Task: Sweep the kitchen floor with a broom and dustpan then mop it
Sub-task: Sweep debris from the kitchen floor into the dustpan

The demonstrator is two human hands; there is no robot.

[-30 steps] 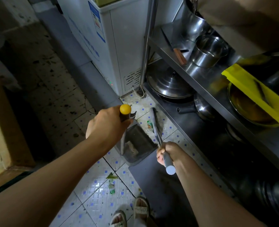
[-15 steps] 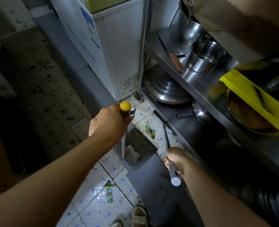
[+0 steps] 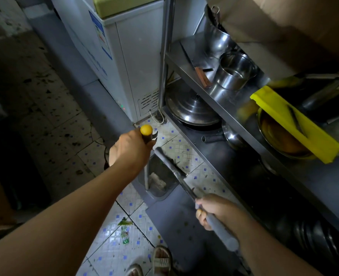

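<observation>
Floor sweeping under way, mop not yet in sight

Floor [image 3: 170, 150] tiles with blue dots run between a white freezer [image 3: 124, 62] and a steel rack [image 3: 230, 116], and the sweeping step looks to be in hand, with mopping a long way off by my judgement. Largest around the work are the freezer behind the pan and the rack to the right, its low shelf jutting over the tiles; pots [image 3: 234, 70], a big lid [image 3: 190, 108] and a yellow board [image 3: 296, 124] sit on its shelves. A grey mat [image 3: 176, 222] lies under the right arm.

Dustpan [image 3: 158, 176] stands on the tiles near the rack's post, pale scraps already inside. Left hand [image 3: 130, 150] is curled round its upright handle, just below the yellow knob. Right hand [image 3: 218, 212] is wrapped round the grey handle of the broom [image 3: 170, 164], whose dark bristle head lies at the pan's mouth.

Next move likely calls for drawing the remaining bits into the pan, then shifting back for the green scraps [image 3: 124, 230] near the sandals [image 3: 160, 259]. Rack post, cord [image 3: 156, 118] and shelf edge crowd the corner and may block the bristles
</observation>
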